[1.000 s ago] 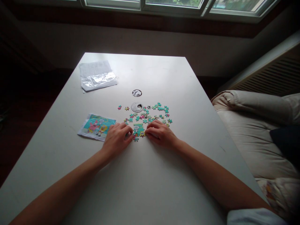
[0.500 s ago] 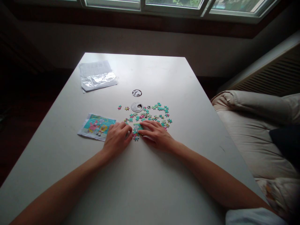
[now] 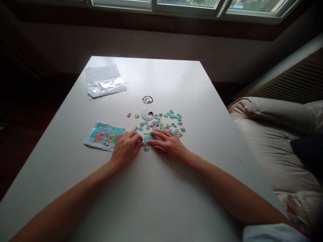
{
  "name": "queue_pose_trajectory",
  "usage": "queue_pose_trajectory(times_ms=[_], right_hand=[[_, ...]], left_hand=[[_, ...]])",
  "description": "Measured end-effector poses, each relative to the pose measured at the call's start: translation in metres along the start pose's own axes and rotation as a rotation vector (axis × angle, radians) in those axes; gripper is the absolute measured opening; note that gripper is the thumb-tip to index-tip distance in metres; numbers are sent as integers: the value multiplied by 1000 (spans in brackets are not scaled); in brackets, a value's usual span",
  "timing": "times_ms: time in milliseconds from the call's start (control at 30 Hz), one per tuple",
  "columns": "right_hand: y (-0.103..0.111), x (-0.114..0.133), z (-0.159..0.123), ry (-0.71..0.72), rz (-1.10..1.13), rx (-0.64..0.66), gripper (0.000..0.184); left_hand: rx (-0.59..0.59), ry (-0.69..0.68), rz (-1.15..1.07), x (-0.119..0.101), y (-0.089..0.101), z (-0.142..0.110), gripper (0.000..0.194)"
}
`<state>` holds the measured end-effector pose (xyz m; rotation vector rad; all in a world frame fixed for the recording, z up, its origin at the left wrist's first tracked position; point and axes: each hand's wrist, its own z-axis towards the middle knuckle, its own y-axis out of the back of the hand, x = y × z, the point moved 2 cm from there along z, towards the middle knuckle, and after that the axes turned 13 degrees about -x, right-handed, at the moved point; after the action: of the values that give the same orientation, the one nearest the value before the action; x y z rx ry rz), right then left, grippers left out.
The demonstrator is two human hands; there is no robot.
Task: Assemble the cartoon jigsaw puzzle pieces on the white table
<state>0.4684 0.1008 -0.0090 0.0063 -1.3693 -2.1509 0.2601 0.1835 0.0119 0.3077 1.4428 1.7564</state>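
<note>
A partly joined jigsaw puzzle (image 3: 146, 138) with a cartoon figure lies flat between my hands. At its left edge my left hand (image 3: 128, 144) is closed, thumb and fingertips together on a small puzzle piece mostly hidden by the fingers. My right hand (image 3: 169, 144) lies across the puzzle's right side, its fingers stretched out and resting on the joined pieces, covering part of them. Loose puzzle pieces (image 3: 172, 117), mostly green with some pink and yellow, are scattered just beyond my hands. A picture sheet (image 3: 103, 135) in a clear bag lies beside my left hand, its right corner covered.
The white table (image 3: 151, 195) has a round metal fitting (image 3: 146, 115) and a round hole (image 3: 147, 99) in its top. Paper with a plastic bag (image 3: 106, 82) lies at the far left. A cushioned seat (image 3: 259, 144) stands along the right side.
My left fingertips have closed in slightly against the puzzle's left edge, narrowing the gap between thumb and fingers. My right hand stays on the puzzle.
</note>
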Motion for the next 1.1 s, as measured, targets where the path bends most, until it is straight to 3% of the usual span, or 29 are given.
queue_pose_trajectory(times_ms=[133, 300, 400, 767, 1100], right_hand=[[1, -1, -1, 1, 7, 11, 33], [1, -1, -2, -10, 3, 26, 34], [1, -1, -2, -16, 1, 40, 33], [3, 1, -1, -31, 4, 32, 32], [3, -1, 0, -32, 19, 22, 32]], left_hand=[[19, -85, -31, 6, 9, 6, 14], [128, -426, 40, 11, 21, 11, 18], [167, -513, 45, 13, 22, 11, 19], [171, -502, 121, 4, 20, 6, 13], [152, -462, 49, 6, 15, 3, 19]])
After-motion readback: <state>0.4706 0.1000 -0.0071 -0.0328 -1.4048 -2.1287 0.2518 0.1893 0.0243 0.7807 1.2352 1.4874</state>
